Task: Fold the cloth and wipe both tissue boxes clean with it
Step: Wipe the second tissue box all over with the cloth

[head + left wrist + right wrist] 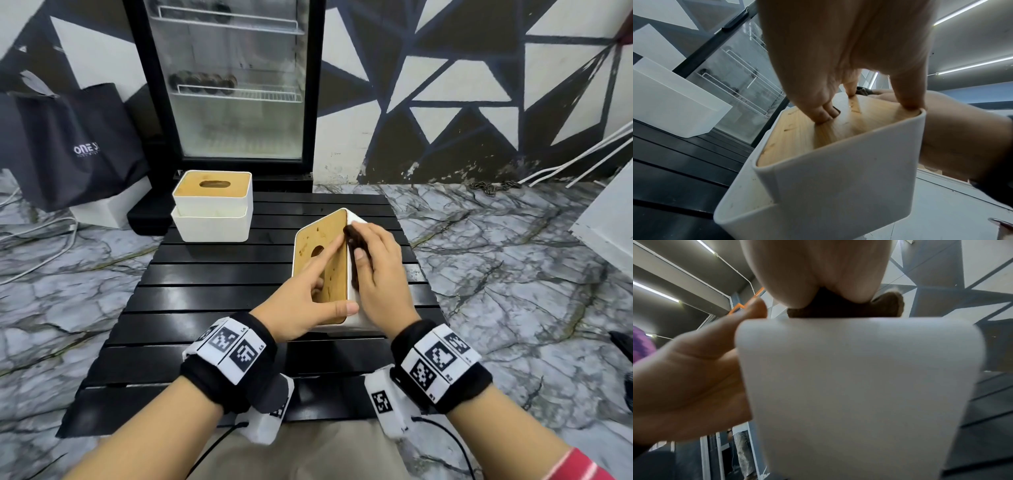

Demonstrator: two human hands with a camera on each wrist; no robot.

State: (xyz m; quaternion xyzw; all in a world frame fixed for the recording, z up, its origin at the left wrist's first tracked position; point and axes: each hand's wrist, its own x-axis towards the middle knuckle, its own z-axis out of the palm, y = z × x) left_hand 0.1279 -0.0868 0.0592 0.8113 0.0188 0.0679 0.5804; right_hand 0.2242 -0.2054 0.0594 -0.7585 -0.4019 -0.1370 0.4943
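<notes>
A white tissue box (308, 236) with a wooden lid lies tipped on its side on the black slatted table (205, 301), lid facing left. My left hand (301, 305) grips it, thumb on the near corner and fingers on the lid, two of them in the slot (824, 113). My right hand (380, 274) holds a dark brown folded cloth (354, 240) pressed against the box's upward white side (859, 386). The cloth (838, 308) shows under the right hand (818, 264) at the box's top edge. A second tissue box (212, 205) stands upright at the table's back left.
A glass-door fridge (233, 85) stands right behind the table. A black bag (78, 144) sits on a white box at the left, with cables (34, 240) on the marble floor. A white slab (609, 222) lies at the right.
</notes>
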